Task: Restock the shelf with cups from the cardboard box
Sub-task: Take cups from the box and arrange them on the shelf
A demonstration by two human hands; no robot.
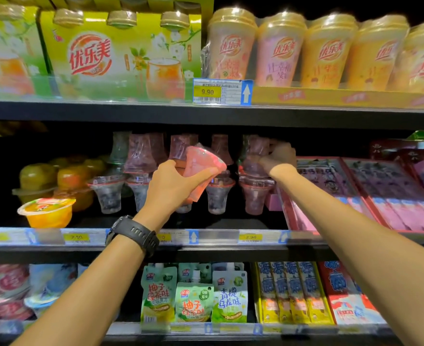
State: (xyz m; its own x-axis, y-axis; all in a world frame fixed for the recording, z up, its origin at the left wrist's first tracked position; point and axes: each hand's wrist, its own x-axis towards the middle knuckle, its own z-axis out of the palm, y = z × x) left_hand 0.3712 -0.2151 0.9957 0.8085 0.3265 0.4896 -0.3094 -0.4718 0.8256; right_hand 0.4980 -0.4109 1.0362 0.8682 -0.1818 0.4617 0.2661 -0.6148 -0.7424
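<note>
On the middle shelf (pixel 206 248) of a store rack, both arms are reaching in from the near side, well apart from each other. Left hand (pixel 171 186), the one with a chunky black wristwatch (pixel 133 233), is wrapped around a pink flared plastic cup (pixel 203 168) that's tilted over with its wide sealed end pointing up and right. Thumb is on the right side of it and fingers curl round the far side, so it's properly gripped, held up in front of the stacked rows and not resting on the shelf.

Right hand (pixel 280 156) is further in and to the right, fingers closed on a clear pinkish flared cup (pixel 254 156) sitting upside down on top of another one in the stack. It's a bit blurry, but the fingertips look pinched on the narrow part.

Rest of that shelf: rows of see-through flared jelly cups (pixel 138 176) stacked two high, upper ones inverted on the lower ones, running from left of centre to the right hand. Far left there are round orange fruit jelly tubs (pixel 46 211). Right side has flat red trays of pink and purple packets (pixel 370 191).

Upper shelf has yellow-green boxed drink packs (pixel 121 53) on the left and tall lidded milk tea cups (pixel 325 51) on the right, with a 9.90 price tag (pixel 220 92) between. Bottom shelf shows green spouted pouches (pixel 193 295). No cardboard box in shot.
</note>
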